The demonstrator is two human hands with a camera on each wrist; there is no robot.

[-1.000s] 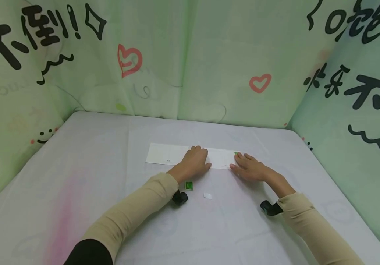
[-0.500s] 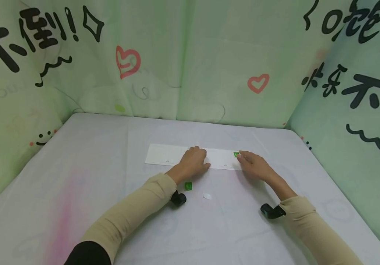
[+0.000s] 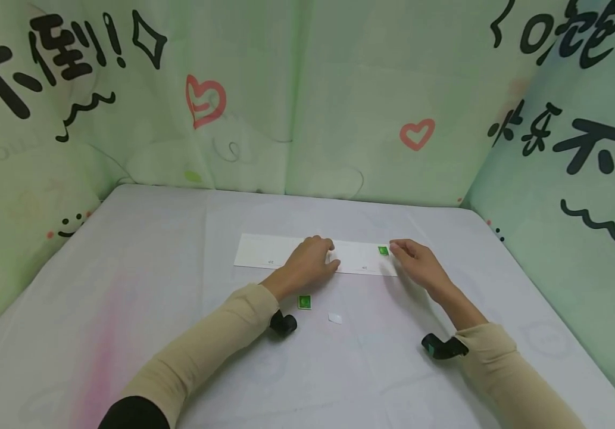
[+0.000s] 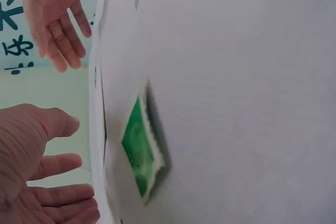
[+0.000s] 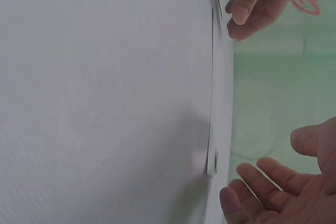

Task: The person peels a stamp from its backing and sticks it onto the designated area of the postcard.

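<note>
A long stretch of flat white paper (image 3: 361, 262) with small printed marks lies on the cloth. My left hand (image 3: 309, 261) is over its middle and hides part of it; in the left wrist view, that hand's (image 4: 37, 166) thumb stands apart from loosely extended fingers. At the paper's upper right corner sits a green stamp (image 3: 383, 251). Just right of that stamp is my right hand (image 3: 420, 265), holding nothing, its fingers (image 5: 268, 184) relaxed in the right wrist view. A second green stamp (image 3: 304, 302), with a perforated edge (image 4: 153, 145), lies nearer me, below my left hand.
A small white scrap of paper (image 3: 335, 319) lies right of the nearer stamp. White cloth (image 3: 382, 369) covers the table. Green printed curtains (image 3: 350, 119) enclose the back and sides. Black wrist cameras (image 3: 445, 347) hang below both wrists.
My right hand has come away from the corner stamp and drawn back to the right, leaving that stamp fully uncovered. My left hand has shifted slightly left, its thumb and fingers parting.
</note>
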